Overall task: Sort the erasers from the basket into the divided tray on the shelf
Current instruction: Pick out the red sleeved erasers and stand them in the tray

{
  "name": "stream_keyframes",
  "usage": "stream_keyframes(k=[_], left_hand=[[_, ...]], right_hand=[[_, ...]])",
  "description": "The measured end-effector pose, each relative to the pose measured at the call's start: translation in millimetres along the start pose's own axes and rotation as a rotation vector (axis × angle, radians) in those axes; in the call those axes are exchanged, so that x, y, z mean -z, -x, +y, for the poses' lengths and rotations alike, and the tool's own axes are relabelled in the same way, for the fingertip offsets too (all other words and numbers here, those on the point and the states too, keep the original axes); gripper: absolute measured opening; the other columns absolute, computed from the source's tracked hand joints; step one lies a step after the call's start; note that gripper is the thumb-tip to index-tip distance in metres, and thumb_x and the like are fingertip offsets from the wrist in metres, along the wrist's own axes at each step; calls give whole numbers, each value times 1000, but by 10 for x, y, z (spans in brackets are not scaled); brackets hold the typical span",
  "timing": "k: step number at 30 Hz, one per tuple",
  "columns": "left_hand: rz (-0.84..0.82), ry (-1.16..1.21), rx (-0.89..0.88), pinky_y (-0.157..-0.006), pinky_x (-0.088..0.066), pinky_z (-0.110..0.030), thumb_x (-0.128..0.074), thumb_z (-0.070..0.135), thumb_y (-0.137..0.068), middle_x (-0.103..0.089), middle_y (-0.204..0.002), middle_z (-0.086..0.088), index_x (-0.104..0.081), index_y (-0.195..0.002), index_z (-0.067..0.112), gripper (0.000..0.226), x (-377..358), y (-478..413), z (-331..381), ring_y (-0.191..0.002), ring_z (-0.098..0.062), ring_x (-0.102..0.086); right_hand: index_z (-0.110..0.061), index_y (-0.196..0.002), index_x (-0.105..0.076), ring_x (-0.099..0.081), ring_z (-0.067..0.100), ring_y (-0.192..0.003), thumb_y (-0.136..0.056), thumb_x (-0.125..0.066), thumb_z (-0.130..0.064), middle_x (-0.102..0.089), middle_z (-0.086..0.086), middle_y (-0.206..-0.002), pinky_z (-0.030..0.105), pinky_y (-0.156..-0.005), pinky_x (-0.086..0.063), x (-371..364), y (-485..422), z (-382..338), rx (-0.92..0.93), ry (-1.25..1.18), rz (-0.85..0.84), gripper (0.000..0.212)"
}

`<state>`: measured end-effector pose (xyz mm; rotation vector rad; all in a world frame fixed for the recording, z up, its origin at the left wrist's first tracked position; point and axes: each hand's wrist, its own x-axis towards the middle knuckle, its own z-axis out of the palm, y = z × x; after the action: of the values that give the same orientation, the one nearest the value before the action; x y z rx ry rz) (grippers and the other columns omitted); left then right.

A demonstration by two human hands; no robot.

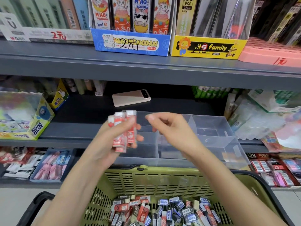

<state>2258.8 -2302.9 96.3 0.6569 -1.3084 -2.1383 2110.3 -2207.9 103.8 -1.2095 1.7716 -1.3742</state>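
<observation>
We are gripping a bundle of red-sleeved erasers [124,131] in our left hand [114,137] above the clear divided tray [211,128]; our right hand [169,126] is hovering empty, fingers loosely curled.

grey shelf [78,118], clear divided tray [211,136], pink phone [131,99]

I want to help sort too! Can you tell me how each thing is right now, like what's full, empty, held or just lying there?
left hand: closed around a bunch of erasers
red erasers: held upright in the left hand, above the tray
right hand: empty, fingers loosely curled over the tray
divided tray: on the shelf, its visible compartments look empty
basket: green, many mixed erasers inside
phone: lying flat, face down, behind the tray
</observation>
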Motion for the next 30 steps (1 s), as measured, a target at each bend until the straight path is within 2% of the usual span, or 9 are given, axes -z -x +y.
stream_keyframes(k=[2,4,8,11,14,17,20,25,30], left_hand=[[-72,-11,24,-44,-51,-27,-82,31,-62,-69,-83,-13,-56,-111,-1,64,-85,-17,-33,-61,-25,-67],[-77,-6,45,-44,-51,-28,-73,25,-69,-69,-85,-16,-52,-117,-3,60,-112,-21,-86,-61,-27,-67],[-64,7,73,-47,-53,-30,-74,29,-66,-71,-84,-15,-57,-106,6,49,-120,-16,-182,-66,-30,-70],[38,83,36,-43,-50,-26,-78,33,-58,-69,-77,-10,-60,-92,13,44,-65,-26,-185,-61,-27,-68],[107,186,4,-40,-44,-23,-74,28,-70,-68,-75,-8,-58,-92,13,31,15,-14,-159,-57,-23,-65],[103,209,11,-40,-44,-22,-69,25,-74,-68,-76,-7,-58,-93,13,25,44,-9,-157,-59,-22,-65],[78,167,7,-40,-44,-22,-72,26,-74,-67,-76,-8,-60,-90,13,24,38,-1,-182,-59,-22,-65],[48,122,-12,-41,-44,-22,-70,35,-72,-67,-77,-8,-57,-97,11,37,34,15,-218,-59,-21,-64],[81,102,9,-41,-44,-22,-69,51,-59,-67,-75,-6,-55,-100,12,58,12,4,-218,-56,-19,-62]], right_hand=[[-26,-85,-72,-56,2,-70,-89,-61,-30,-66,-1,-75,16,-70,-47,-66,32,-67,-6,-73,-96,12],[-24,-84,-72,-57,11,-74,-86,-66,-23,-65,8,-79,27,-74,-47,-94,48,-74,-31,-120,-71,7],[-18,-78,-74,-60,8,-68,-84,-67,-20,-68,3,-73,18,-58,-46,-21,87,-51,-9,-160,5,9],[-11,-73,-72,-63,10,-56,-84,-66,-15,-70,3,-63,19,-51,-49,358,-71,19,-79,-262,293,13],[2,-84,-67,-58,11,-44,-80,-68,-4,-66,4,-57,27,-52,-53,618,-280,219,-191,50,441,7],[1,-90,-65,-64,26,-67,-75,-75,-17,-68,15,-77,37,-68,-52,534,-381,466,-277,536,277,26],[-2,-89,-67,-60,26,-90,-76,-70,-28,-65,10,-95,26,-69,-41,425,-438,551,-299,902,196,30],[6,-77,-64,-56,26,-72,-78,-70,-29,-61,21,-78,25,-58,-39,330,-502,500,-410,830,103,35],[5,-75,-62,-45,21,-63,-76,-69,-20,-50,10,-70,22,-54,-39,364,-512,486,-476,839,48,26]])
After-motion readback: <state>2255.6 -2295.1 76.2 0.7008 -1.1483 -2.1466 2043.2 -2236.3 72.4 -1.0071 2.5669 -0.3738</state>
